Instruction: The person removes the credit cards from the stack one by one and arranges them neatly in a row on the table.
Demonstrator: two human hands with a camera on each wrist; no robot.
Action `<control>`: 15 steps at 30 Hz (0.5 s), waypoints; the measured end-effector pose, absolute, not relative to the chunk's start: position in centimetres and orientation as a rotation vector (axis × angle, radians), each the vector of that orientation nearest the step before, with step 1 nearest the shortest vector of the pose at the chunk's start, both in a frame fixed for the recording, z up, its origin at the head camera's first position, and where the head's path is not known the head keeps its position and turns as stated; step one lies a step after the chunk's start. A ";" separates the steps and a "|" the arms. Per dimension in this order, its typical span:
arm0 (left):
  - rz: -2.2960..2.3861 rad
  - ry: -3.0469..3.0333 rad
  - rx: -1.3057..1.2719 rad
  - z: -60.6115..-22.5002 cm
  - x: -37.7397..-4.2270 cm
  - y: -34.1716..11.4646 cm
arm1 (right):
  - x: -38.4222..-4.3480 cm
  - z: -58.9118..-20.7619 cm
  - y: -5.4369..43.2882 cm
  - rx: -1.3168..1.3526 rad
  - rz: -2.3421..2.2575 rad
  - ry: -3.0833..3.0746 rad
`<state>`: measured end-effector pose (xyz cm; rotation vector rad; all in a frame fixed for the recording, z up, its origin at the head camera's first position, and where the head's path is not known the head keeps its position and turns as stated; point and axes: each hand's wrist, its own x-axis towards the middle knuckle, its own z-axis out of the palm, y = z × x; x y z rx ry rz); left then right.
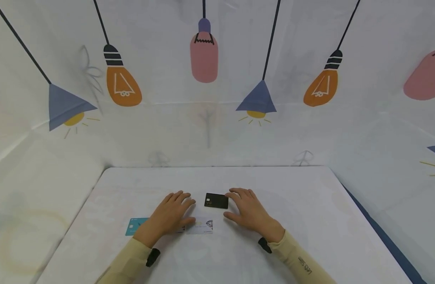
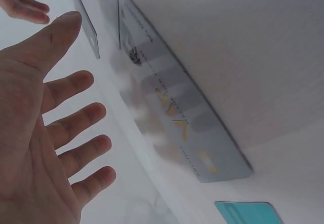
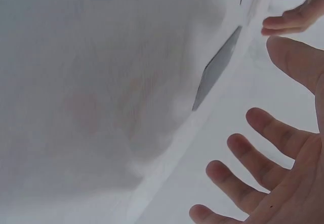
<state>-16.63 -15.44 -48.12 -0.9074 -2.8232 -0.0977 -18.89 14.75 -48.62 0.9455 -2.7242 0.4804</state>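
My left hand (image 1: 170,213) hovers over a row of cards on the table, fingers spread and holding nothing. A teal card (image 1: 135,226) shows left of its wrist, and a white card (image 1: 204,227) with a small dark picture lies just right of its thumb. Between them, mostly hidden by this hand in the head view, a grey card (image 2: 169,100) with yellow marks appears in the left wrist view. Farther back lies a black card (image 1: 216,200) with a chip. My right hand (image 1: 251,211), fingers apart and empty, has its fingertips right at that card's right edge.
The white tabletop (image 1: 295,193) carries the cards and meets a pale wall sheet (image 1: 175,130) printed with hanging lamps. A dark band (image 1: 381,232) runs along the table's right side. Both wrists wear black straps.
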 end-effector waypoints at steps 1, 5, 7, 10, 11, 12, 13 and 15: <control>-0.099 -2.826 -0.909 -48.0 -16.8 -15.3 | -19.0 -48.5 14.9 0.934 0.479 -2.729; -0.102 -2.851 -0.893 -47.9 -17.6 -14.9 | -19.2 -48.5 15.4 0.915 0.461 -2.745; -0.108 -2.872 -0.875 -47.8 -17.9 -14.7 | -19.3 -48.6 15.5 0.914 0.459 -2.752; -0.103 -2.908 -0.844 -47.9 -18.4 -14.2 | -19.4 -48.8 15.6 0.912 0.460 -2.762; -0.104 -2.919 -0.834 -47.9 -18.6 -14.0 | -19.4 -48.8 15.6 0.909 0.461 -2.766; -0.110 -2.924 -0.825 -47.9 -18.7 -13.9 | -19.4 -48.8 15.6 0.908 0.459 -2.769; -0.113 -2.925 -0.819 -47.9 -18.8 -13.7 | -19.4 -48.8 15.6 0.905 0.452 -2.774; -0.109 -2.941 -0.806 -47.8 -19.1 -13.4 | -19.4 -48.8 15.5 0.892 0.439 -2.790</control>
